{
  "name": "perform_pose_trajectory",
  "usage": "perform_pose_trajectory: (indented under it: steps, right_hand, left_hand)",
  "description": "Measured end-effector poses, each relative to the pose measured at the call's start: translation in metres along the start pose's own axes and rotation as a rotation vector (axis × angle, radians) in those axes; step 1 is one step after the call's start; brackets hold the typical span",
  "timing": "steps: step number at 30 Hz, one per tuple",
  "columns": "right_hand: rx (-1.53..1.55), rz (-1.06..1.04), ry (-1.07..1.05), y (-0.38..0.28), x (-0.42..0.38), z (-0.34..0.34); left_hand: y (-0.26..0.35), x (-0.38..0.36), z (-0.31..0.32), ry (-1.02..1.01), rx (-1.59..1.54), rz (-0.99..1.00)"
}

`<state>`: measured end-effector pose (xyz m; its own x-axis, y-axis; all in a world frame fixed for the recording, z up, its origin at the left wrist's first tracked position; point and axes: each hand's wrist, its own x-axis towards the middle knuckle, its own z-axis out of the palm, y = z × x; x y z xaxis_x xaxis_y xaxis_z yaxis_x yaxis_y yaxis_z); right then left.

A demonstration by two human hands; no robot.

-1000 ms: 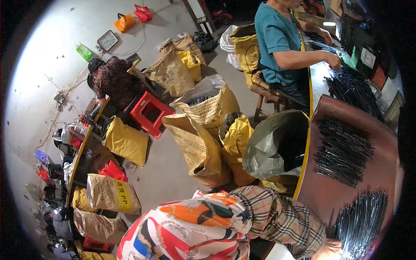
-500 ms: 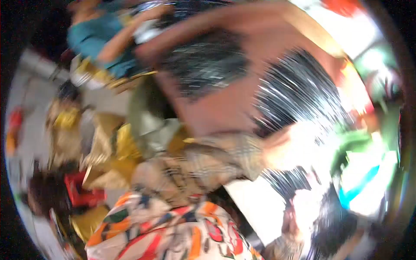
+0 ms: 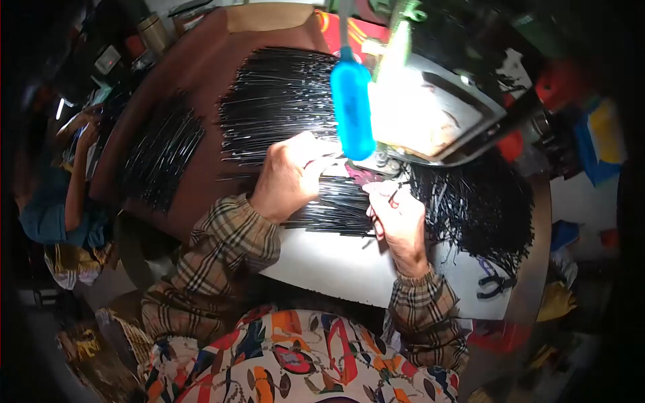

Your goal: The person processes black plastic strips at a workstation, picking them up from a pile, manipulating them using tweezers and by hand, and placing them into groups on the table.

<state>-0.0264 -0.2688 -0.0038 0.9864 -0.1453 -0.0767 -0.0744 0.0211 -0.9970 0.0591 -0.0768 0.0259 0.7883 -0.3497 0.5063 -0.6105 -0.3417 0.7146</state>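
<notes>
Presently: my left grip, right grip, over strands, closure unclear; blue cylinder obstructing, twelve o'clock; black heap, three; pliers, four.

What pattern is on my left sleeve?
Your left sleeve is tan plaid with dark and pale lines, clearest in the head view.

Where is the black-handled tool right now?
In the head view, the black-handled tool lies lower right on the white tabletop, just below the heap of black strands.
</notes>
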Motion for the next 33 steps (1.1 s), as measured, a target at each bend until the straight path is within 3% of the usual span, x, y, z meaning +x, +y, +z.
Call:
perform_pose_trajectory:
  steps: [2,5,8,15,33]
  right_hand:
    - [-0.009,-0.036,0.086,0.000,0.004,0.004]
    - [0.026,-0.116,0.141,0.000,0.005,0.002]
    - [0.034,-0.114,0.175,0.003,0.004,0.002]
    - [0.107,-0.108,0.192,0.005,0.008,0.006]
    - [0.083,-0.086,0.162,0.010,0.011,0.009]
  left_hand:
    - [0.009,0.003,0.009,-0.092,-0.129,-0.129]
    - [0.019,-0.001,0.026,-0.227,-0.630,-0.486]
    - [0.013,-0.008,0.037,-0.297,-0.851,-0.632]
    - [0.009,-0.017,0.045,-0.236,-1.044,-0.721]
    - [0.004,-0.023,0.043,-0.246,-1.045,-0.741]
